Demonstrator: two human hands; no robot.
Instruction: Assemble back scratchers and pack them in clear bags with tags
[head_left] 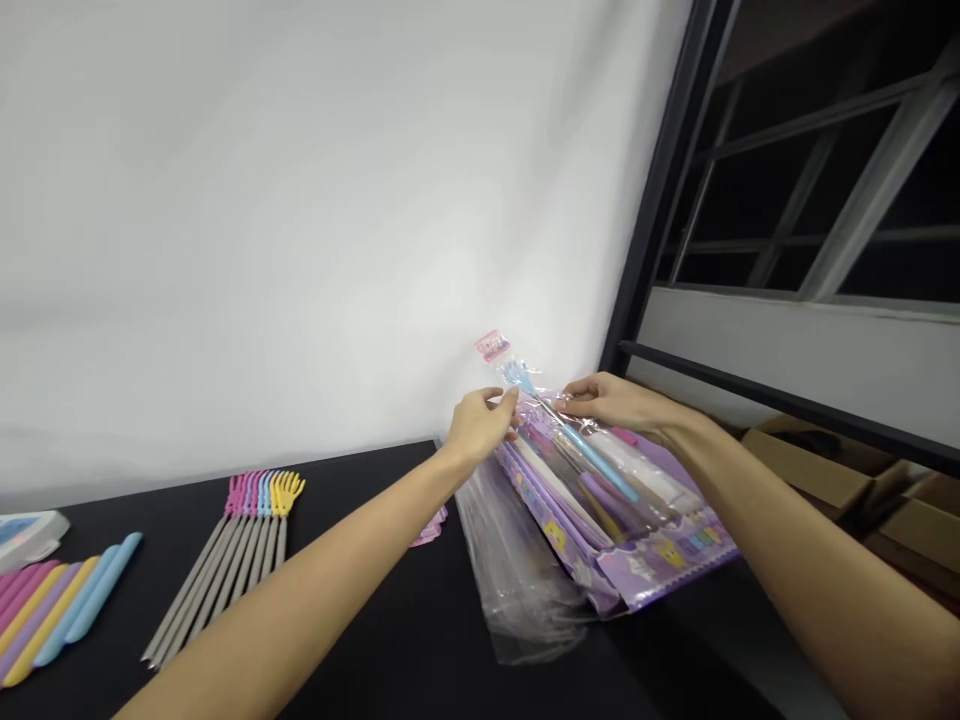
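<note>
Clear packet [559, 420], pinched between both hands' grips

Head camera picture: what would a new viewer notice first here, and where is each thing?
First, the left hand and right hand meeting over a clear packet with a blue-handled tool inside, on top of a purple display box at the far right of the black table. To the left lies a neat row of grey sticks with pink, blue and yellow hand-shaped tips, and at the far left edge a row of pastel handles.
</note>
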